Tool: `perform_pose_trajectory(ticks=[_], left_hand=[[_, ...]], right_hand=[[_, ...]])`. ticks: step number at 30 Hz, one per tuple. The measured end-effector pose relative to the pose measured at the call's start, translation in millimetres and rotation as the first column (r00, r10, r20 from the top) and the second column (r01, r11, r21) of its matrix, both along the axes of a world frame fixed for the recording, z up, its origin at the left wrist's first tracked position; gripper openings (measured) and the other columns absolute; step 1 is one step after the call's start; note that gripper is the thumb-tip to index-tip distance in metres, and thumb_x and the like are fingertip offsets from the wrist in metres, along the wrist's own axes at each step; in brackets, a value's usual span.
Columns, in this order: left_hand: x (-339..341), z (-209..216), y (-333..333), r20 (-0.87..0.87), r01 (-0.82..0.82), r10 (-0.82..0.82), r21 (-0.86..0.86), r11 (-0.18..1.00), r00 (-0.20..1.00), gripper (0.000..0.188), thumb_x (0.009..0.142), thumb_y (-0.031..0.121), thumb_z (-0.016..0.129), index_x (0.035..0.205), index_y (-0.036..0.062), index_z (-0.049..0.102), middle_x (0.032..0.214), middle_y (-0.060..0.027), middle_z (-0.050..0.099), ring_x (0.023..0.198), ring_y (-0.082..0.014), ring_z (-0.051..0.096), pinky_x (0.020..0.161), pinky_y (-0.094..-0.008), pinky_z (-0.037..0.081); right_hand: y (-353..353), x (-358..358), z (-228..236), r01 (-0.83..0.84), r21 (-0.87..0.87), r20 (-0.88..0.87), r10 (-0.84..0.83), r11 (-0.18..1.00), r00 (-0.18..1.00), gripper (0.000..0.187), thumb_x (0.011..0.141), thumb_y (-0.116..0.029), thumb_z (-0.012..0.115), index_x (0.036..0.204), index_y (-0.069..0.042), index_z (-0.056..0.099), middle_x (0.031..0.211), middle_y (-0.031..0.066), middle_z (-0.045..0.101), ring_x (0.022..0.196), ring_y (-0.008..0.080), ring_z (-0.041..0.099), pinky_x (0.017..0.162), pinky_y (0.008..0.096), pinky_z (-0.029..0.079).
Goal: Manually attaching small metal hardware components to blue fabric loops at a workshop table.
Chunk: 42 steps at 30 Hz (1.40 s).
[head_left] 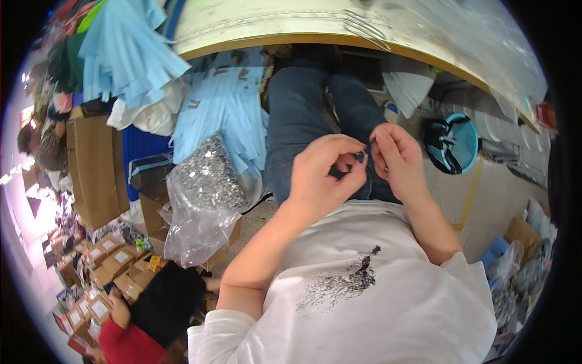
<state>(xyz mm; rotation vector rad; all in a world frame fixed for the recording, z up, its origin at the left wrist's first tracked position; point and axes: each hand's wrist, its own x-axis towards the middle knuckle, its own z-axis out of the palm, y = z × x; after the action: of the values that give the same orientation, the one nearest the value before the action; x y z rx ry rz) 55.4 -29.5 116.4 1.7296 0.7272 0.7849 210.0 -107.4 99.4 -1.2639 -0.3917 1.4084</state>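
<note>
Over my lap, in the dark blue jeans (297, 115), my two hands come together. My left hand (327, 173) is closed in a pinch, with a small shiny piece (362, 156) at its fingertips, too small to name. Close beside it, thumb and fingers of my right hand (397, 161) are pressed together; what they hold, if anything, I cannot make out. To the left, a clear plastic bag (200, 233) full of small silvery metal pieces (209, 176) leans against a bundle of light blue fabric strips (221, 103) hanging down.
A pale worktable (273, 24) with a wooden edge crosses ahead, bearing bent wire (367, 27) and plastic sheeting (485, 36). A turquoise bucket (464, 142) stands right. More blue strips (127, 54), a cardboard box (97, 170) and a person in red (130, 340) are left.
</note>
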Motion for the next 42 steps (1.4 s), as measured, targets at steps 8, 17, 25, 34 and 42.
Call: perform_pose_trajectory(ticks=[8,17,25,34,42], left_hand=[[-8,7,5,0.115,0.148,-0.129,-0.179,0.973,0.985,0.023,0.077,-0.001,0.074,0.100,0.0011,0.068,0.086,-0.0056,0.064,0.068,-0.0101,0.060,0.063,-0.0227,0.048],[-16,9,9,-0.142,-0.019,-0.023,-0.291,0.956,0.990,0.024,0.076,0.010,0.079,0.097,0.0014,0.069,0.077,-0.0024,0.062,0.060,-0.0071,0.052,0.054,-0.0220,0.042],[-20,10,11,-0.058,0.009,-0.044,-0.490,0.871,0.997,0.015,0.079,0.009,0.078,0.089,-0.0001,0.071,0.075,-0.0007,0.067,0.061,-0.0026,0.053,0.054,-0.0193,0.042],[-20,14,13,0.034,0.056,-0.044,-0.620,0.782,0.998,0.012,0.083,0.004,0.073,0.093,-0.0020,0.069,0.079,-0.0034,0.069,0.063,-0.0032,0.058,0.055,-0.0190,0.047],[-21,13,15,0.124,0.122,-0.041,-0.768,0.629,0.991,0.016,0.087,0.004,0.068,0.100,-0.0039,0.065,0.085,-0.0078,0.070,0.066,-0.0076,0.061,0.055,-0.0208,0.049]], right_hand=[[4,-5,-1,-0.006,0.004,0.083,0.005,1.000,0.997,0.020,0.100,-0.025,0.053,0.096,-0.006,0.058,0.067,-0.0051,0.048,0.050,0.0010,0.037,0.041,0.0172,0.024],[-1,-7,3,-0.147,0.105,0.239,0.119,0.983,0.964,0.017,0.100,-0.020,0.053,0.097,-0.005,0.059,0.066,-0.0063,0.046,0.051,-0.0002,0.035,0.043,0.0170,0.024],[-2,-8,0,-0.168,0.210,0.489,0.045,0.963,0.871,0.015,0.098,-0.016,0.055,0.093,-0.002,0.058,0.082,-0.0019,0.052,0.060,0.0017,0.040,0.051,0.0175,0.030],[-3,-6,-4,-0.182,0.242,0.667,-0.027,0.953,0.744,0.012,0.094,-0.012,0.059,0.094,0.000,0.059,0.089,0.0049,0.056,0.077,0.0121,0.050,0.069,0.0240,0.040],[-3,-8,2,-0.084,0.089,0.391,0.043,0.993,0.919,0.012,0.090,-0.010,0.065,0.096,0.000,0.061,0.085,0.0024,0.055,0.075,0.0112,0.050,0.068,0.0226,0.039]])
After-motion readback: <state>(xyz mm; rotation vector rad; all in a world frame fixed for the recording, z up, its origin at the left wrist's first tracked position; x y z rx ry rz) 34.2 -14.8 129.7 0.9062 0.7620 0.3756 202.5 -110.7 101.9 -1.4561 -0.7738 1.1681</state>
